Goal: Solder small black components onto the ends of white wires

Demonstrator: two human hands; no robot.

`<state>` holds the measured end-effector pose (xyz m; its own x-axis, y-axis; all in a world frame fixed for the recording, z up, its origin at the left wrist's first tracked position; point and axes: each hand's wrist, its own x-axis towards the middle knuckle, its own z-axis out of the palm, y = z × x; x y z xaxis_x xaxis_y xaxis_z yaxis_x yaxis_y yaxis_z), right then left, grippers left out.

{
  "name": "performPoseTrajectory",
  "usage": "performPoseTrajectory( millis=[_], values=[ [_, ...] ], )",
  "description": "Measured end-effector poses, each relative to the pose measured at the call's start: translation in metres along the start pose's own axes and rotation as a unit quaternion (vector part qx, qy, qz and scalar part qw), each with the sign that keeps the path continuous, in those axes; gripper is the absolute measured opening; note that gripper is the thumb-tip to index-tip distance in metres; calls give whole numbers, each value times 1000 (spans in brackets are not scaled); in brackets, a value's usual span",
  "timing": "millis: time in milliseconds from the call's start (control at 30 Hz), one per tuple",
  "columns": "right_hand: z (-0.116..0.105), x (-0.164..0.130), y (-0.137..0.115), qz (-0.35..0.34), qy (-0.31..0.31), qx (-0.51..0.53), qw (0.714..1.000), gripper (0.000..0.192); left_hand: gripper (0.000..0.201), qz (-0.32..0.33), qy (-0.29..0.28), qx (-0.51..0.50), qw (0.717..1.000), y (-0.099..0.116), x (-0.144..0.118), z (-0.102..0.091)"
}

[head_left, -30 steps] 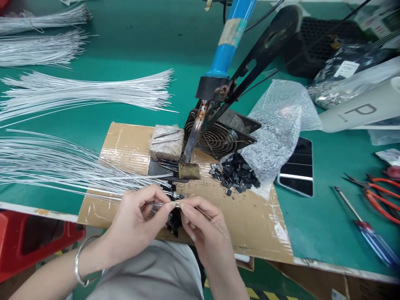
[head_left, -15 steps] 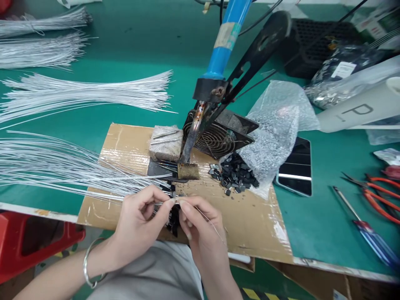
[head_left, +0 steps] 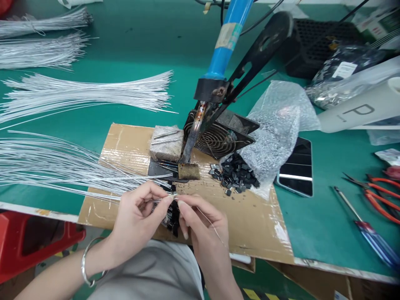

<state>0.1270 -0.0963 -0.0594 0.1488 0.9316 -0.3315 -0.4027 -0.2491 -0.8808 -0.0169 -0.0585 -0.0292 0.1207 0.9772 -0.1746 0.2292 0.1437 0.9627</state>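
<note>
My left hand (head_left: 137, 229) is closed in a pinch, thumb against forefinger, on the end of a thin grey wire. Just to its right, my right hand (head_left: 204, 233) pinches a fine wire (head_left: 210, 223) whose tail curves over the fingers. The two sets of fingertips almost meet, and the tiny piece between them is too small to make out. Beneath them lies a row of black parts (head_left: 171, 218), partly covered by the hands. A loose bundle of grey wires (head_left: 71, 164) runs in from the left, ending near my left hand.
A soldering iron (head_left: 225, 50) stands clamped, its tip over a brown sponge (head_left: 189, 171). Behind is a fan (head_left: 215, 139). Small black pieces (head_left: 240, 175) spill from bubble wrap (head_left: 275, 121) onto cardboard (head_left: 250, 225). A phone (head_left: 295, 171), screwdriver (head_left: 368, 233) and pliers (head_left: 381, 196) lie right.
My right hand has shifted slightly to the right, and my left fingertips slightly left and up. The gap between them is a little wider. Both pinches hold.
</note>
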Motion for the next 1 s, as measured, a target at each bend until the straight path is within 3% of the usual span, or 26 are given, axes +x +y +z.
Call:
performPoseTrajectory(
  millis=[667, 1000],
  values=[
    [4, 3, 2, 26, 5, 81, 996, 15, 22, 6, -6, 9, 1000, -9, -8, 3],
    [-1, 3, 2, 3, -4, 30, 1000, 16, 22, 5, 6, -4, 1000, -5, -2, 1]
  ],
)
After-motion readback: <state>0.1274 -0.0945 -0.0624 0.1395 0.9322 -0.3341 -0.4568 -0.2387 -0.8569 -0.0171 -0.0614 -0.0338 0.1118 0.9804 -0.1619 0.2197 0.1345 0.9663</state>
